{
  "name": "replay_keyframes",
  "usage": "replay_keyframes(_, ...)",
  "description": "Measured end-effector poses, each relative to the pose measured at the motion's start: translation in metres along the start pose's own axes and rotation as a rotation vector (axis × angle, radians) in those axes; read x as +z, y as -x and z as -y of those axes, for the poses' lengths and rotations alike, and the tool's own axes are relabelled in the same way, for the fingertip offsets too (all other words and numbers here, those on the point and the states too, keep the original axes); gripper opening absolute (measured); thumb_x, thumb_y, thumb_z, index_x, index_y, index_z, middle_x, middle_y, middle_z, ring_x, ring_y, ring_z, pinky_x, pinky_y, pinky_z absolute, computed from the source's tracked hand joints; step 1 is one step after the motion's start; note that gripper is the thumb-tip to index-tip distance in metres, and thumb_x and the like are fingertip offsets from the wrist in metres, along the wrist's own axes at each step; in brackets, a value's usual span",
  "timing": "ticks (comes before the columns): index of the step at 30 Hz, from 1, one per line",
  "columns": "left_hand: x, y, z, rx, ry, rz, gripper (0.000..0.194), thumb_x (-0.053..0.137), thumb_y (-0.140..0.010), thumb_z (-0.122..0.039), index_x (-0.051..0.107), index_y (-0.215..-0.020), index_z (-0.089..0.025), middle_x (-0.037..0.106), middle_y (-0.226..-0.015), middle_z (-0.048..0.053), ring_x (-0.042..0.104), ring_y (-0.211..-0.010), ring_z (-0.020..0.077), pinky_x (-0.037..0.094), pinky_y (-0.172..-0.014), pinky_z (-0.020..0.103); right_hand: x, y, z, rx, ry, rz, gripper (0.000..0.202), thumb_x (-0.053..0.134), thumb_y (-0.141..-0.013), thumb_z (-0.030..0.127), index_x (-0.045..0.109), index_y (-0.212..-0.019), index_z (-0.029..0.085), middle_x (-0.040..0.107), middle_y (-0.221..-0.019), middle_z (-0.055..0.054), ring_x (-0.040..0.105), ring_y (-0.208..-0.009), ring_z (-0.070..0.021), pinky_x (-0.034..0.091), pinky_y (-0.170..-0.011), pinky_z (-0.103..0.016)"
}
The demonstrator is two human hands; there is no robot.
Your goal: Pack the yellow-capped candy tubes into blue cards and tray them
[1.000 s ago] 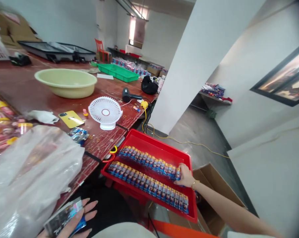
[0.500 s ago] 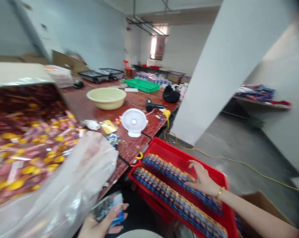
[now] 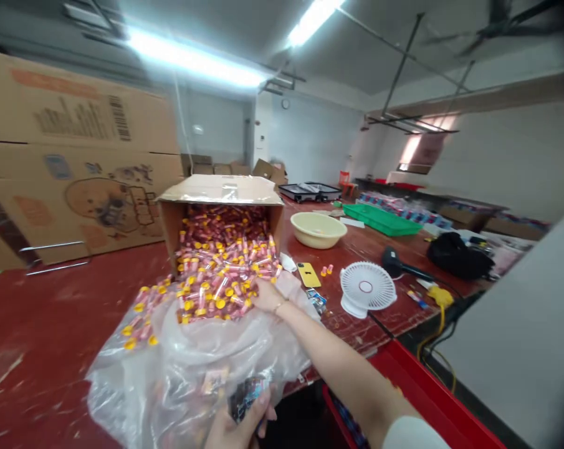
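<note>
My left hand [image 3: 247,421], low in the middle, is closed around a dark, blue-printed packet [image 3: 247,396]. Its thumb lies across the front; whether there is more than one packet I cannot tell. My right hand [image 3: 267,298] reaches to the right edge of a heap of small pink tubes with yellow caps [image 3: 216,290]. Its fingertips are hidden against the heap, so their grip does not show. The tubes spill from a cardboard box [image 3: 220,187] lying on its side, onto a clear plastic bag [image 3: 197,349] that covers the table's front edge.
On the red table [image 3: 43,318] are a cream basin [image 3: 318,231], a yellow phone [image 3: 308,275], a white fan [image 3: 366,287] and a green tray [image 3: 384,219]. A red tray [image 3: 422,386] is below the table edge at right. Large cartons [image 3: 85,149] stand at left.
My view has swung left. My right hand has left the rows of packets in the red tray and is now at the tube heap. My left hand still holds its packet.
</note>
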State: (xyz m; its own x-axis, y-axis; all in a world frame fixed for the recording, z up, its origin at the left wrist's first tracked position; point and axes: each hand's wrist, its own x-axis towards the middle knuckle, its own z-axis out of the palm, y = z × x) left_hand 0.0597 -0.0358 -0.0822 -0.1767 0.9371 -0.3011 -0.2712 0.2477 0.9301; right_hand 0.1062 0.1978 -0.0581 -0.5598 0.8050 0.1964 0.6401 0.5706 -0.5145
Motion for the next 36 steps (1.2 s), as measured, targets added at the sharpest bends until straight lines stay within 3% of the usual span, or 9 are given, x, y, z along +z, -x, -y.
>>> replay_keyframes(4, -0.009, 0.009, -0.006, -0.016, 0.187, -0.088, 0.044, 0.072, -0.065, -0.05, 0.07, -0.084, -0.011, 0.071, -0.069, 0.01, 0.062, -0.058, 0.0196, 0.044, -0.03, 0.021, 0.034, -0.019, -0.003, 0.059, 0.029, 0.08, 0.02, 0.058, -0.088, 0.028, 0.058, -0.101, 0.014, 0.059, -0.106, -0.006, 0.059, -0.092, -0.0186, 0.05, -0.081, -0.038)
replay_keyframes(8, -0.01, 0.016, -0.01, -0.094, 0.23, -0.052, 0.034, 0.067, -0.074, -0.044, 0.067, -0.084, -0.012, 0.075, -0.082, 0.015, 0.069, -0.073, 0.0254, 0.049, -0.038, 0.024, 0.037, -0.015, -0.019, 0.021, -0.014, 0.119, 0.02, 0.058, -0.088, 0.029, 0.059, -0.102, 0.014, 0.057, -0.115, -0.007, 0.056, -0.102, -0.0208, 0.047, -0.088, -0.042)
replay_keyframes(11, -0.009, 0.02, -0.014, -0.121, 0.237, -0.015, 0.034, 0.066, -0.076, -0.043, 0.068, -0.089, -0.012, 0.076, -0.089, 0.016, 0.07, -0.077, 0.0272, 0.05, -0.041, 0.025, 0.032, -0.015, -0.018, -0.008, -0.093, 0.073, 0.016, 0.061, -0.085, 0.026, 0.061, -0.096, 0.014, 0.059, -0.112, -0.008, 0.056, -0.103, -0.0218, 0.044, -0.092, -0.043)
replay_keyframes(15, -0.01, 0.023, -0.017, -0.099, 0.197, -0.015, 0.038, 0.072, -0.069, -0.044, 0.07, -0.089, -0.012, 0.076, -0.089, 0.015, 0.07, -0.079, 0.0274, 0.053, -0.049, 0.027, 0.013, 0.007, -0.009, -0.029, -0.28, -0.049, 0.018, 0.061, -0.081, 0.027, 0.06, -0.093, 0.014, 0.061, -0.103, -0.011, 0.058, -0.099, -0.0235, 0.046, -0.088, -0.039)
replay_keyframes(19, -0.008, 0.019, -0.014, -0.089, 0.126, -0.017, 0.035, 0.072, -0.069, -0.043, 0.073, -0.083, -0.011, 0.077, -0.084, 0.014, 0.07, -0.081, 0.0264, 0.054, -0.06, 0.028, -0.022, 0.066, -0.004, -0.021, -0.514, -0.121, 0.03, 0.055, -0.083, 0.04, 0.047, -0.105, 0.02, 0.061, -0.101, -0.008, 0.062, -0.088, -0.0193, 0.053, -0.073, -0.033)
replay_keyframes(24, 0.003, 0.011, -0.009, -0.072, 0.117, -0.022, 0.027, 0.077, -0.063, -0.039, 0.072, -0.069, -0.012, 0.074, -0.063, 0.008, 0.067, -0.062, 0.0227, 0.051, -0.059, 0.03, -0.057, 0.138, 0.008, 0.003, -0.922, -0.1, 0.033, 0.071, -0.073, 0.041, 0.045, -0.084, 0.023, 0.055, -0.074, 0.002, 0.058, -0.067, -0.0136, 0.051, -0.061, -0.027)
replay_keyframes(28, 0.009, 0.011, -0.011, 0.011, 0.115, -0.02, 0.018, 0.082, -0.057, -0.026, 0.068, -0.057, -0.014, 0.067, -0.051, 0.002, 0.06, -0.052, 0.0162, 0.046, -0.051, 0.025, -0.07, 0.158, 0.018, -0.155, -0.712, -0.106, 0.019, 0.068, -0.077, 0.032, 0.054, -0.082, 0.021, 0.058, -0.079, -0.002, 0.057, -0.071, -0.0147, 0.05, -0.065, -0.029)
replay_keyframes(32, 0.009, 0.012, -0.013, 0.036, 0.08, -0.024, 0.018, 0.082, -0.056, -0.025, 0.068, -0.06, -0.014, 0.066, -0.051, 0.0, 0.06, -0.049, 0.0147, 0.045, -0.048, 0.023, -0.081, 0.16, 0.029, -0.312, -0.543, -0.074, 0.01, 0.065, -0.08, 0.026, 0.057, -0.084, 0.021, 0.061, -0.081, -0.002, 0.056, -0.072, -0.0152, 0.049, -0.067, -0.029)
replay_keyframes(36, 0.009, 0.011, -0.012, -0.007, 0.037, -0.048, 0.021, 0.083, -0.055, -0.028, 0.07, -0.064, -0.014, 0.07, -0.054, 0.002, 0.065, -0.052, 0.0187, 0.048, -0.05, 0.026, -0.08, 0.158, 0.036, -0.314, -0.555, 0.034, 0.01, 0.065, -0.079, 0.026, 0.057, -0.083, 0.021, 0.059, -0.078, -0.001, 0.054, -0.069, -0.014, 0.048, -0.065, -0.028)
